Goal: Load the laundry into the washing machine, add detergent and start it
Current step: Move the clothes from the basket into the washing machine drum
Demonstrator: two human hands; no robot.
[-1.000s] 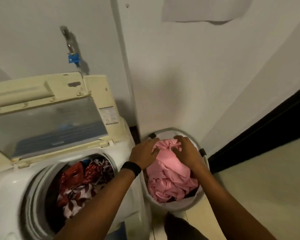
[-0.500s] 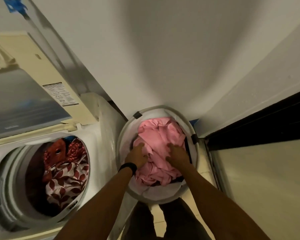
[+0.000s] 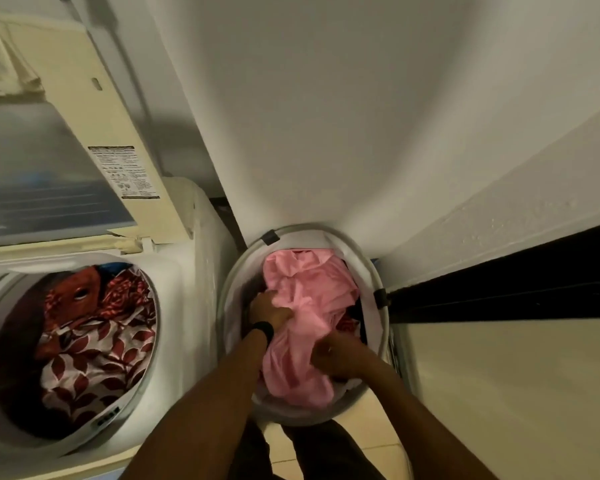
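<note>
- Where both forearms reach down into the laundry basket (image 3: 327, 229), the left hand (image 3: 269, 311) sits at the left edge of the pink garment (image 3: 309, 289), fingers curled into the cloth and gripping it.
- Right hand (image 3: 333, 355): at the near right of the same garment, fingers bent inward and bunching a fold of it.
- Black wristband (image 3: 264, 330): on the left wrist, just inside the basket's rim.
- Pink garment: crumpled and filling most of the basket, with darker items showing under its right edge.
- Basket: oval with a pale lining and thin rim, two dark clips on the rim. It stands on the floor in a narrow corner, just beside the washing machine (image 3: 194, 271) on its left, with the wall (image 3: 326, 98) close behind it.
- Open room: little on either side of the basket, while the way up and out above it is unobstructed.
- Washing machine: a white top-loader with its lid (image 3: 49, 168) raised and leaning back, a printed label (image 3: 125, 171) on the lid frame.
- Drum opening (image 3: 155, 341): round and uncovered. Inside lie a leaf-print cloth (image 3: 90, 362) in white and dark red, and a red garment (image 3: 73, 292) behind it.
- Right of the basket: a black band (image 3: 499, 282) runs along the base of the side wall, with a cream surface (image 3: 516, 393) below it.
- Floor (image 3: 378, 441): pale tile, partly covered by the person's dark trousers (image 3: 326, 452).
</note>
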